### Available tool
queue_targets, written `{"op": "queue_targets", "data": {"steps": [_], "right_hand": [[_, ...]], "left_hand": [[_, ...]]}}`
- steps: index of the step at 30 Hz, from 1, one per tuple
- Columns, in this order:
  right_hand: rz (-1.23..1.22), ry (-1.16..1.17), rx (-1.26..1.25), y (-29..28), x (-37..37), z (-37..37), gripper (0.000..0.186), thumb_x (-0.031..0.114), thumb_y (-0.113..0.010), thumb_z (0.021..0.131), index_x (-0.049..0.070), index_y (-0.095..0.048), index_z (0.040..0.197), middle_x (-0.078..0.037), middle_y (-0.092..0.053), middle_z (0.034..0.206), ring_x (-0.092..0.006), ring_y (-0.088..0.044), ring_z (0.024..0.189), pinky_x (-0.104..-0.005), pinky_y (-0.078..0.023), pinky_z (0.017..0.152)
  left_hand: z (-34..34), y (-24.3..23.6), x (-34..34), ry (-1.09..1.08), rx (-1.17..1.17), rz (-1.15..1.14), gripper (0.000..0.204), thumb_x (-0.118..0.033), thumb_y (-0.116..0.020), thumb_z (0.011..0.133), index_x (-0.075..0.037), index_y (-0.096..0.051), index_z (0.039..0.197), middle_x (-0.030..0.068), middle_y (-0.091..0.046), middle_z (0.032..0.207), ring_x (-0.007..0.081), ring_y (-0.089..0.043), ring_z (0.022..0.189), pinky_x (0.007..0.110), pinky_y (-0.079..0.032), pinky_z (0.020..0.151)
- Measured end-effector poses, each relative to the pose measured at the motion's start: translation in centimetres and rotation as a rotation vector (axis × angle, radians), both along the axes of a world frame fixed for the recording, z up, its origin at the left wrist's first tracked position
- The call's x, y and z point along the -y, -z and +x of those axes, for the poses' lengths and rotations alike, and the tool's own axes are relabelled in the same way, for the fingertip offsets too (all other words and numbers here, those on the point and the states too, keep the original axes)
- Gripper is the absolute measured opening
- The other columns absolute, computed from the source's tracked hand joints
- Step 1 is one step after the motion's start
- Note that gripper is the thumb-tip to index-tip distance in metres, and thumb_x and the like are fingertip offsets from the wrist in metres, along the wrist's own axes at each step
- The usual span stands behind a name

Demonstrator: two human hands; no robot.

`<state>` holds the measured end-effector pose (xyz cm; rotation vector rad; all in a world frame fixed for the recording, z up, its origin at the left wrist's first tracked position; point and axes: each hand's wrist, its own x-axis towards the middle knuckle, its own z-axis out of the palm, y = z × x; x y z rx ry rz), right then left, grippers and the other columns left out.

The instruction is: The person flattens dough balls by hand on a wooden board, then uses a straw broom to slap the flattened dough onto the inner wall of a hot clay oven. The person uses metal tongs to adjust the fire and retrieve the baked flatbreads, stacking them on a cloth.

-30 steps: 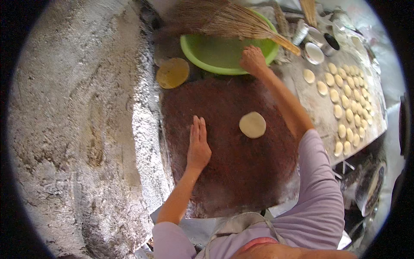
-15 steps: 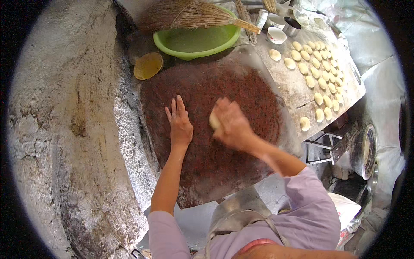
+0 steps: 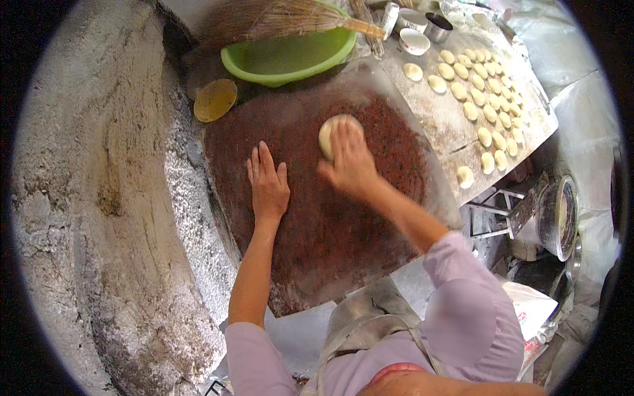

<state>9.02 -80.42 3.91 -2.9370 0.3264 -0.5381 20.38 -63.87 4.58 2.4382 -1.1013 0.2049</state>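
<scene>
Head cam, L of pair, looks steeply down fr. above, fairly nr. the board point(image 3: 323, 254), w/ the apron point(image 3: 356, 318) at btm & the green basin point(image 3: 290, 56) up top, i.e. far side. V. wide fisheye: straight edges bend, corners go dark.

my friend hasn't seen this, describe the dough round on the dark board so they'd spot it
Find the big reddish-brown board in the middle, below the green basin. On its upper part, the dough round lies partly under the right hand. Unlike the smaller dough pieces on the pale board at right, it lies alone.
</scene>
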Motion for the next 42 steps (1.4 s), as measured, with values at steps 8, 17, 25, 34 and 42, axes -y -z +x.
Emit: {"op": "queue_targets", "data": {"steps": [8,17,25,34,42], "right_hand": [[0.005,0.123,0.028,-0.6,1.6,1.7,0.076,0.050,-0.041,0.081,-0.014,-0.033,0.121,-0.034,-0.029,0.127,-0.0428,-0.022,0.124,-0.0456,-0.016,0.104],[-0.024,0.236,-0.046,-0.8,3.2,1.9,0.077,0.047,-0.044,0.080,-0.018,-0.031,0.120,-0.035,-0.031,0.126,-0.0429,-0.030,0.120,-0.0459,-0.023,0.101],[0.013,0.217,-0.038,1.0,5.0,1.6,0.068,0.042,-0.029,0.088,-0.013,-0.023,0.128,-0.028,-0.022,0.134,-0.0380,-0.016,0.128,-0.0432,-0.008,0.106],[-0.085,0.160,-0.319,0.2,5.3,1.6,0.065,0.039,-0.023,0.089,-0.009,-0.012,0.132,-0.025,-0.010,0.139,-0.0334,-0.007,0.131,-0.0399,-0.004,0.107],[-0.148,0.160,-0.001,-0.8,5.9,0.4,0.067,0.041,-0.033,0.086,-0.011,-0.025,0.127,-0.026,-0.021,0.136,-0.0356,-0.015,0.129,-0.0406,-0.010,0.106]], "left_hand": [[0.3,0.1,-0.1,-0.011,0.046,0.070,0.047,-0.019,-0.034,0.092,-0.002,-0.021,0.134,0.0169,-0.030,0.134,0.0333,-0.024,0.126,0.045,-0.018,0.104],[-0.2,-0.3,0.0,-0.014,0.014,0.020,0.050,-0.018,-0.037,0.090,0.001,-0.020,0.133,0.0168,-0.030,0.134,0.0339,-0.025,0.125,0.045,-0.018,0.104],[0.2,-0.3,-0.1,0.008,-0.007,0.053,0.049,-0.022,-0.035,0.092,-0.003,-0.019,0.135,0.0151,-0.028,0.135,0.0328,-0.024,0.126,0.045,-0.018,0.104],[0.0,-0.2,0.0,-0.022,-0.045,0.035,0.052,-0.024,-0.035,0.092,0.000,-0.016,0.134,0.0163,-0.026,0.136,0.0330,-0.023,0.126,0.044,-0.019,0.104],[0.4,-0.3,0.0,0.009,-0.006,0.037,0.051,-0.007,-0.035,0.089,0.000,-0.014,0.135,0.0192,-0.023,0.136,0.0312,-0.023,0.127,0.044,-0.019,0.105]]}}
